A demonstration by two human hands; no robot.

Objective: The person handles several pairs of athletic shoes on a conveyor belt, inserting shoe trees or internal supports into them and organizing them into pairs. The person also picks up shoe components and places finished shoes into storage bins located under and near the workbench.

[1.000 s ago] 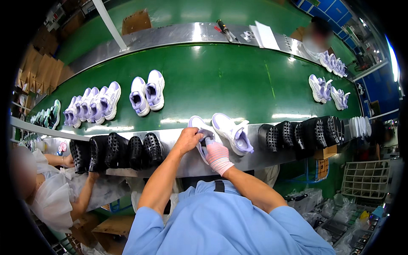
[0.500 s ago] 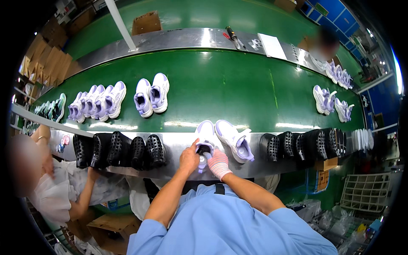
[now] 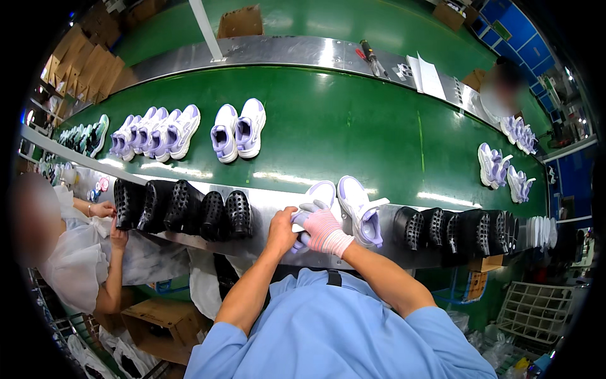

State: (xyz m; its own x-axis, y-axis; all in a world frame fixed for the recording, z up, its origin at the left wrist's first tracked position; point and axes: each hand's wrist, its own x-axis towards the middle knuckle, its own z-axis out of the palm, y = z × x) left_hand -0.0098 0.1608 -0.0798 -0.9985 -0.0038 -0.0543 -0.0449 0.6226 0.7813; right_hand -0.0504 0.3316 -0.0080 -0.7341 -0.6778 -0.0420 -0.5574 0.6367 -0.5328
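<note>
A white and lilac sneaker (image 3: 323,190) lies on the metal bench edge in front of me, toe pointing away. My left hand (image 3: 281,231), bare, is closed on the left side of its collar. My right hand (image 3: 324,228), in a pink-striped glove with grey fingers, lies over the tongue and opening, fingers bent and closed on the upper. The shoe's opening is mostly hidden beneath it. Just to the right, apart from my hands, rests a matching sneaker (image 3: 358,211) with its white strap sticking out to the right.
Black perforated shoe-shaped forms (image 3: 211,215) line the bench on the left, and more forms (image 3: 434,227) on the right. Sneaker pairs (image 3: 238,131) stand on the green belt (image 3: 328,120). Tools (image 3: 372,59) and paper (image 3: 427,76) lie on the far ledge. A co-worker (image 3: 85,252) is at left.
My right hand has moved from the shoe's opening up over its tongue, and the dark inside is now covered. The co-worker's hands have come together beside the leftmost black form. The view has shifted slightly.
</note>
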